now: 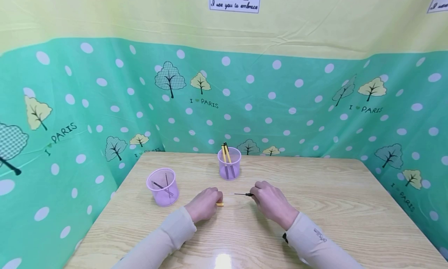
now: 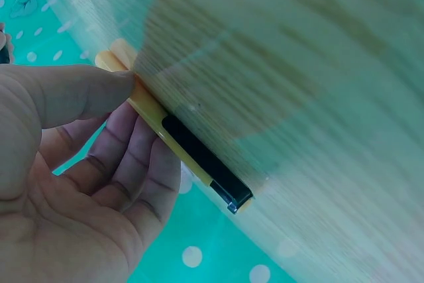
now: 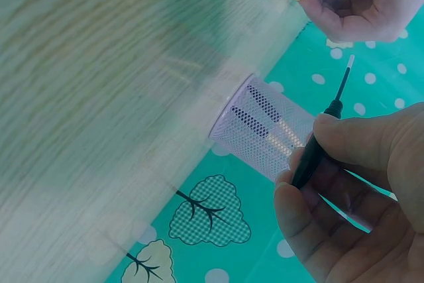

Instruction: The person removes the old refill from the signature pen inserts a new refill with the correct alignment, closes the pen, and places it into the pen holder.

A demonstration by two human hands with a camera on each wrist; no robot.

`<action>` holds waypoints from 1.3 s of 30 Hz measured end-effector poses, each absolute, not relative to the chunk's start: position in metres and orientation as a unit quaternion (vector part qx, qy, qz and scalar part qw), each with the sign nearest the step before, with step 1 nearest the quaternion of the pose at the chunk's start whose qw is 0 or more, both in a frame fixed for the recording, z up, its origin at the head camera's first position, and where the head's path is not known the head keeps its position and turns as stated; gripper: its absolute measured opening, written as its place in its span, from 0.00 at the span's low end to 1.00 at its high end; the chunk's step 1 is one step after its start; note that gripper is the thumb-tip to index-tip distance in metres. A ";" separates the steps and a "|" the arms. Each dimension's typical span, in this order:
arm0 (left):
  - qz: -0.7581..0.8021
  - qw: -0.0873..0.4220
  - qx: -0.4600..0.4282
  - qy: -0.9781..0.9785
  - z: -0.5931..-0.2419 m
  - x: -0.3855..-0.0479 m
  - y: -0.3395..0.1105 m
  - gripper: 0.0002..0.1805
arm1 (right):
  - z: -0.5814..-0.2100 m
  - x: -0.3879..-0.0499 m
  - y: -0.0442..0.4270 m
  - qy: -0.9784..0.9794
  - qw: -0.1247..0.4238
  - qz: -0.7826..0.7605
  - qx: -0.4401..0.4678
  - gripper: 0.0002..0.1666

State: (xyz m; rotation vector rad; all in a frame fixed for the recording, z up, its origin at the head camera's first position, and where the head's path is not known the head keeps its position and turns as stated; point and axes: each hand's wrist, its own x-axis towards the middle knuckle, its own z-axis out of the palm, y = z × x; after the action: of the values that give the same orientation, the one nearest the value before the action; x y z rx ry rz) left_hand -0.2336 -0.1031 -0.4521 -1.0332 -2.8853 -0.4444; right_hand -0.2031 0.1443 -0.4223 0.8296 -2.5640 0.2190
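Note:
My left hand pinches a yellow pen barrel between thumb and fingers, just above the table. A black clip runs along one end of the barrel, and its open, hollow end shows in the right wrist view. My right hand grips a black pen front section. From that section a thin refill with a pale tip sticks out toward the left hand. In the head view a small gap separates refill and barrel.
At the back stands a purple mesh pen cup with yellow and black pens in it. Another purple mesh cup, at the left, holds several thin dark refills. A polka-dot curtain hangs behind the wooden table.

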 end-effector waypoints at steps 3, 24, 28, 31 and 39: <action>-0.147 0.028 -0.338 -0.929 -0.453 -0.234 -0.103 0.15 | -0.422 -0.203 0.145 -0.926 0.218 0.077 0.300 0.06; -0.143 0.051 -0.342 -0.927 -0.444 -0.231 -0.104 0.11 | -0.425 -0.204 0.144 -0.927 0.212 0.080 0.299 0.06; -0.136 0.068 -0.343 -0.927 -0.441 -0.230 -0.102 0.12 | -0.424 -0.204 0.144 -0.926 0.212 0.082 0.301 0.06; -0.133 0.079 -0.341 -0.927 -0.439 -0.229 -0.100 0.12 | -0.424 -0.204 0.143 -0.925 0.213 0.083 0.303 0.06; -0.146 0.085 -0.344 -0.924 -0.433 -0.224 -0.091 0.13 | -0.426 -0.204 0.144 -0.924 0.215 0.078 0.307 0.06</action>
State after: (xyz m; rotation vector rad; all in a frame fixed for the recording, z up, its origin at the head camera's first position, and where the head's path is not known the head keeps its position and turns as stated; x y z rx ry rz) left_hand -0.2239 -0.0905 -0.4332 -1.0268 -2.7551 -0.4355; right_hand -0.2042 0.1439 -0.4259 0.8518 -2.5617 0.2166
